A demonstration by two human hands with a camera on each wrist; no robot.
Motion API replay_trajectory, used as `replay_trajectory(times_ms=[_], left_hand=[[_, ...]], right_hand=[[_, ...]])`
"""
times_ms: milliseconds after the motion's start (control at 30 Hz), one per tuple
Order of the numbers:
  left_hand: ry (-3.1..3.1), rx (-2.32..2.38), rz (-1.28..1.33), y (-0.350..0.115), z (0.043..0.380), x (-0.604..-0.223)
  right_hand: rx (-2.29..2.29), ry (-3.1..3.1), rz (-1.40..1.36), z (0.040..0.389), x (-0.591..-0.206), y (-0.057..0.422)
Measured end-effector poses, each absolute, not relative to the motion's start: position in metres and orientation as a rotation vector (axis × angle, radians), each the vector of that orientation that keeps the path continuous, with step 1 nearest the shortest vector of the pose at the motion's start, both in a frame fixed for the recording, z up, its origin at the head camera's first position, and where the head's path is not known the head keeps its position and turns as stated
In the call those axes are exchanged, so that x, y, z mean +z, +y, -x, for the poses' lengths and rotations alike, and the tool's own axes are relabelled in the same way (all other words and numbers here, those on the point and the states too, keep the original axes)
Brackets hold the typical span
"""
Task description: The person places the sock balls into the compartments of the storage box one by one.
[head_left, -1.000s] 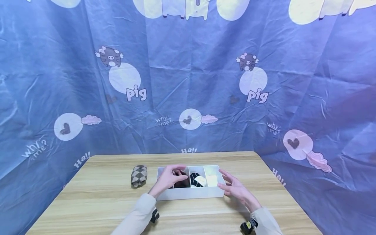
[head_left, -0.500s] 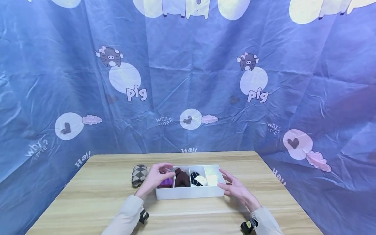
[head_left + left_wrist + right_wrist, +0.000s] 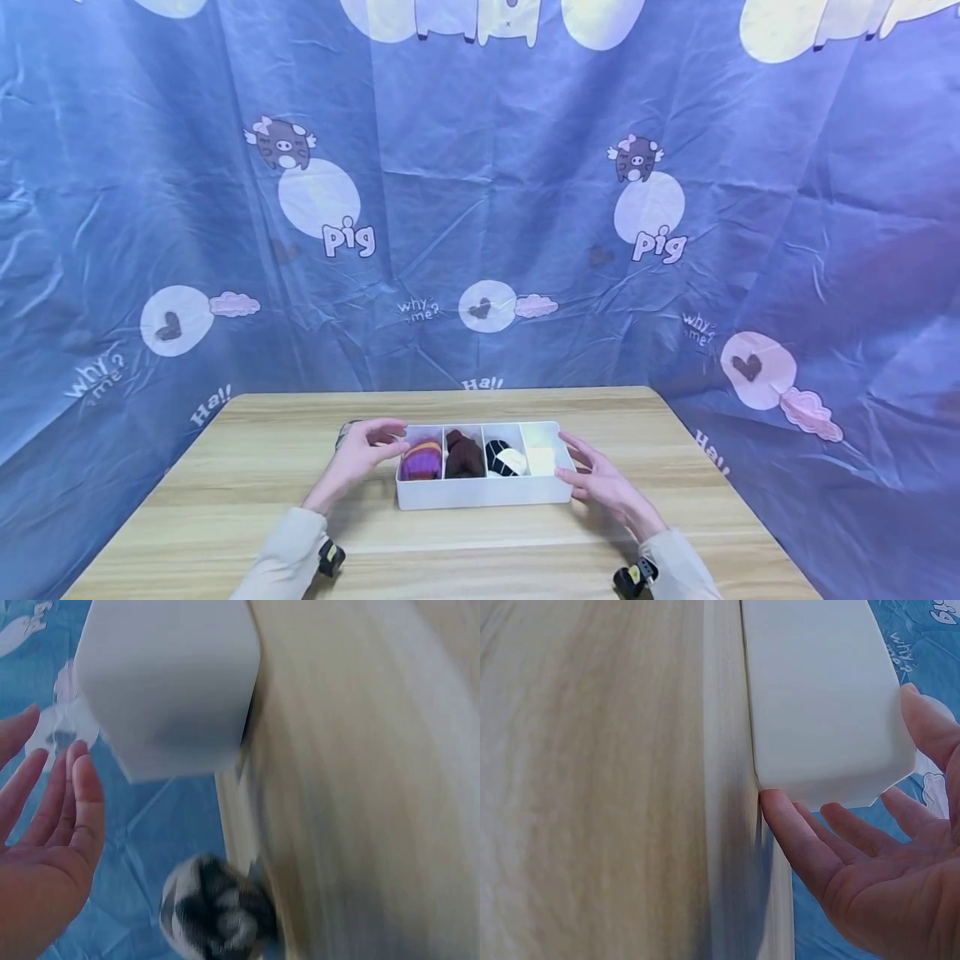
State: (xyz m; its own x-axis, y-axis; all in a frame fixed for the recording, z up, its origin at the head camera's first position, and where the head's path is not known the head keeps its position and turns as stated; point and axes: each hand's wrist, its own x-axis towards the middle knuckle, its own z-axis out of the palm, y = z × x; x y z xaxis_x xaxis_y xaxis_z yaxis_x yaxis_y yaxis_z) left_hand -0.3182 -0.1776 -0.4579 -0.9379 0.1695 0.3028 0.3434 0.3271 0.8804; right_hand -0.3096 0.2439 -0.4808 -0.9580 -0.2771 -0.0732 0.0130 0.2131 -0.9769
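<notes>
A white divided box [image 3: 483,494] sits on the table with rolled-up socks in its compartments. From left to right lie a purple and orange striped roll [image 3: 422,461], a dark brown roll [image 3: 464,457], a black and white roll [image 3: 507,458] and a cream-white one [image 3: 541,460]. My left hand [image 3: 360,458] hovers empty at the box's left end, fingers loosely spread. Behind it, mostly hidden in the head view, is a diamond-patterned grey sock roll [image 3: 217,907]. My right hand [image 3: 600,479] rests its extended fingertips against the right end [image 3: 829,705], thumb at the rim.
The wooden table [image 3: 480,550] reaches back to a blue printed cloth [image 3: 480,208] hanging behind and on both sides. A small black wrist camera [image 3: 331,557] is worn on the left sleeve, and another camera [image 3: 636,577] on the right.
My left hand has moved left, from over the brown roll, past the striped roll, to beyond the box's left end, uncovering both. My right hand stays at the right end.
</notes>
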Motion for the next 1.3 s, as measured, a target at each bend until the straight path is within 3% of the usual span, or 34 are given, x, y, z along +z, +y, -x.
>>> replay_trajectory(times_ms=[433, 933, 1300], left_hand=[[-2.396, -1.673, 0.287, -0.225, 0.320, -0.459], [-2.342, -1.720, 0.145, -0.243, 0.332, -0.462], [-2.439, -1.752, 0.208, -0.255, 0.341, -0.472]], right_hand=[[-1.841, 2.200, 0.292, 0.313, -0.482, 0.237], [-1.865, 2.162, 0.322, 0.313, -0.479, 0.245], [-1.837, 2.224, 0.254, 0.314, -0.483, 0.244]])
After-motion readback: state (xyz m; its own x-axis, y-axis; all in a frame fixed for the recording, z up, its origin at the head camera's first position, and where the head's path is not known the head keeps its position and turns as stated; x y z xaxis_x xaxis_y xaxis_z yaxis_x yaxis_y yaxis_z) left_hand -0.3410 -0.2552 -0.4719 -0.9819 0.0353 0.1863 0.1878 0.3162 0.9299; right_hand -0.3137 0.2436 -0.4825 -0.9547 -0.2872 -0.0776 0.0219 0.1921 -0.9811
